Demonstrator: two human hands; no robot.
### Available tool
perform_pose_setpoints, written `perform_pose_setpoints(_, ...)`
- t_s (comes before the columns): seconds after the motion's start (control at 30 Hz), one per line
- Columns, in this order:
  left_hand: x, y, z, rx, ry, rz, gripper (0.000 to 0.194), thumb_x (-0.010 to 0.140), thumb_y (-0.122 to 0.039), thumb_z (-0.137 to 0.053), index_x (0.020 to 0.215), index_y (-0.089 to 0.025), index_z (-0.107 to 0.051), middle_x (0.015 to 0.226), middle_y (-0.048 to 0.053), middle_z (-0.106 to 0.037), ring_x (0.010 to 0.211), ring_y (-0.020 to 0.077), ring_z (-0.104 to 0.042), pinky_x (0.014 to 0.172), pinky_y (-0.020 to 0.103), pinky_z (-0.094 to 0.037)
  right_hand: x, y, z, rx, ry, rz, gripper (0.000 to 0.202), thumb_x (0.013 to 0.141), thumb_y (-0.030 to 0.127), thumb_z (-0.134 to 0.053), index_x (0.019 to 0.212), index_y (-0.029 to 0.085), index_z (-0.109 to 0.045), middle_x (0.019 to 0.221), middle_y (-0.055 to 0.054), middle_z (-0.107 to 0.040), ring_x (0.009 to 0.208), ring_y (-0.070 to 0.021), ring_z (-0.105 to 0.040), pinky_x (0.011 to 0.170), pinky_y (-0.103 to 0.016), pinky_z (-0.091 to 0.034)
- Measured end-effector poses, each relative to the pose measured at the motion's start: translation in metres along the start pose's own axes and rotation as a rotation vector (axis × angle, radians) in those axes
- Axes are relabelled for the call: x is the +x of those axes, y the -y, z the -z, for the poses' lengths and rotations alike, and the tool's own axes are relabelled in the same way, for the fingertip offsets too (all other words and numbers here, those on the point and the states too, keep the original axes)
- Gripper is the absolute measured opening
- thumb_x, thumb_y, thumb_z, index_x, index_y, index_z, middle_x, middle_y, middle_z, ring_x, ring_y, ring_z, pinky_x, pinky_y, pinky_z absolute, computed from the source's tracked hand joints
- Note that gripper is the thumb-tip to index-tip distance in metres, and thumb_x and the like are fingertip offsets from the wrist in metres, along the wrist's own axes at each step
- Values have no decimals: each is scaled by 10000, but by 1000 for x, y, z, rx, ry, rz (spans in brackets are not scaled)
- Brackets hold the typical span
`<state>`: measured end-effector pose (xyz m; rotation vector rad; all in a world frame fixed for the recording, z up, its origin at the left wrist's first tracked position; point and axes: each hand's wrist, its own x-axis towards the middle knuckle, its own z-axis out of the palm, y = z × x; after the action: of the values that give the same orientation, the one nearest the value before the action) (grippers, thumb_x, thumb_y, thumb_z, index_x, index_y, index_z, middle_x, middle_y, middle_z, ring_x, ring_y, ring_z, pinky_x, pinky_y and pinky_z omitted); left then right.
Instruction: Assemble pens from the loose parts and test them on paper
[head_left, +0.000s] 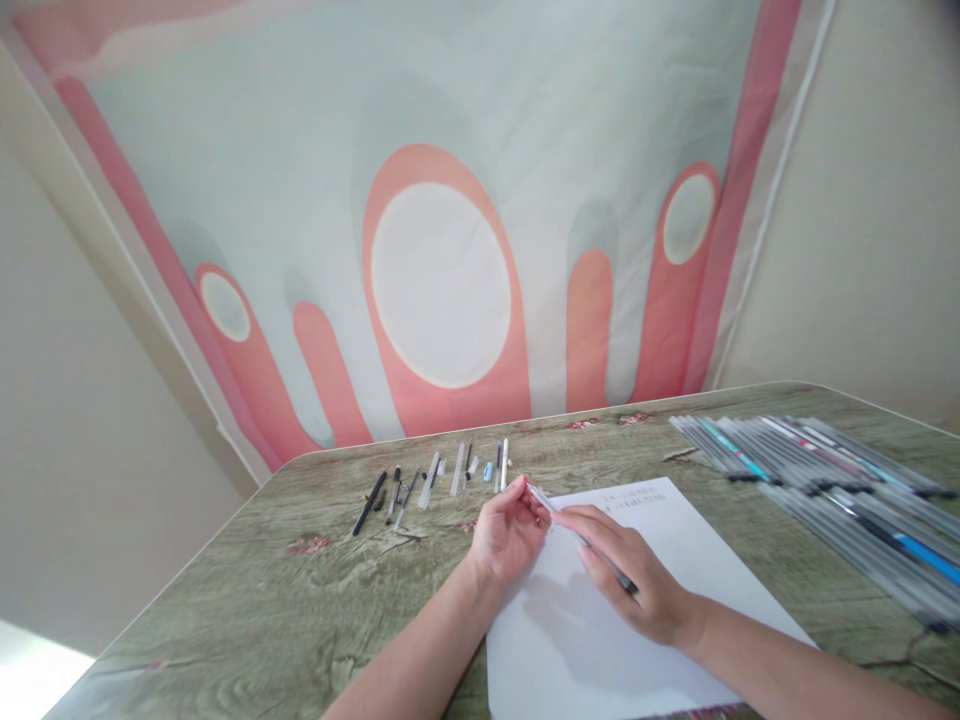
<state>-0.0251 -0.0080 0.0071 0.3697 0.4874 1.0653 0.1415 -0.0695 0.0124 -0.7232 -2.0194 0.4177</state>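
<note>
A slim clear pen (541,498) with a dark end is held slantwise above a white sheet of paper (697,560). My right hand (637,580) is closed around the pen's barrel, with its dark end showing below the fingers. At the pen's other end, the curled fingertips of my left hand (510,535) pinch the tip, palm turned up; the exact contact is small and hard to make out. Faint rows of handwriting (634,497) run along the paper's top edge.
Left of the paper, disassembled pen parts lie in a row, among them a black pen (368,503), a clear tube (457,470) and a blue cap (488,471). A large pile of pens (817,455) covers the wood-patterned table's (247,600) right side. A patterned cloth (450,90) hangs behind.
</note>
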Motion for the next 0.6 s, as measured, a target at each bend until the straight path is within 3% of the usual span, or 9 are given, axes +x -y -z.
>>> perform_pose_setpoints(0.6,2,0,2,-22,10,8,51,759,-156,-539,733,-117,-558,665,29,-575,592,97,-532,612,238,-425,-1,-3,-1,2,33,-9,408,848,156,-350,1250,206,-394,1178,-109,-494,1067,-197,-486,893,-337,-420)
